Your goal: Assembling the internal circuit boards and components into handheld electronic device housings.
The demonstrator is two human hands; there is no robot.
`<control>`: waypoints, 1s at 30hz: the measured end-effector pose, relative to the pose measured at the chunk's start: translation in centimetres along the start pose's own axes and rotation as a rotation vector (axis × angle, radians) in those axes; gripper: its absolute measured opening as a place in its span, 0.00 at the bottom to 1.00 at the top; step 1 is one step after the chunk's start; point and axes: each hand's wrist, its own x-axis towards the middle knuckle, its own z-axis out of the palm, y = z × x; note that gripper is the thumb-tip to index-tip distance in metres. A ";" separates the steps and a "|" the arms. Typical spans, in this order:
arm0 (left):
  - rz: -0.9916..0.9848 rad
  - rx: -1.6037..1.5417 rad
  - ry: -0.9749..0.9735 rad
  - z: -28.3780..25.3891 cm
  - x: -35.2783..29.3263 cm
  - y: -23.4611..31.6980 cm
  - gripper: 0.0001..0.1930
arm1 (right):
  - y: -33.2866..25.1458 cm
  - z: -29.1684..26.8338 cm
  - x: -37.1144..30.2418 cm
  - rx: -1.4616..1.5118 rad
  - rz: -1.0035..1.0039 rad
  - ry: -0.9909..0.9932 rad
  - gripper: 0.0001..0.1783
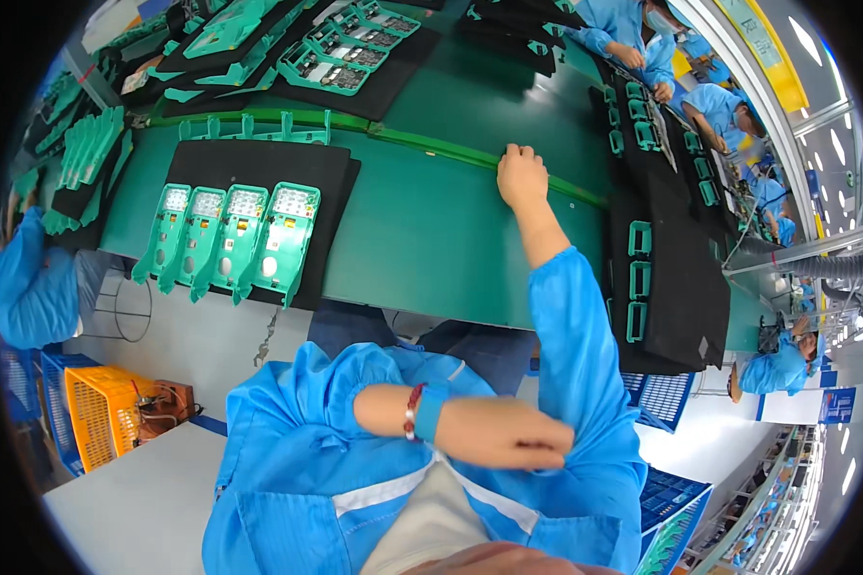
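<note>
My right hand point(524, 177) is stretched out over the green tabletop point(431, 259), its fingers curled down at the raised green strip point(441, 149); the palm side is hidden. Across my chest lies my left hand point(499, 431), closed and slightly blurred, against the blue right sleeve point(585, 355). Whether its fingers pinch cloth or anything else cannot be made out. A blue band point(430, 412) and a beaded bracelet point(412, 412) circle the left wrist. To the left, several green plastic housings point(283, 240) with small clear-covered parts lie side by side on a black mat point(336, 192), away from both hands.
Black mats with green frames point(640, 280) line the right side. Stacked green housings and boards point(340, 62) fill the far left. Co-workers in blue sit at far right point(729, 115) and left point(34, 278). An orange crate point(101, 417) stands low left; blue baskets point(657, 398) lower right.
</note>
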 end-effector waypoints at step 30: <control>0.097 -0.343 1.844 -4.8 -30.7 2.1 0.21 | -5.5 -5.7 -23.6 1.316 0.098 -0.081 0.07</control>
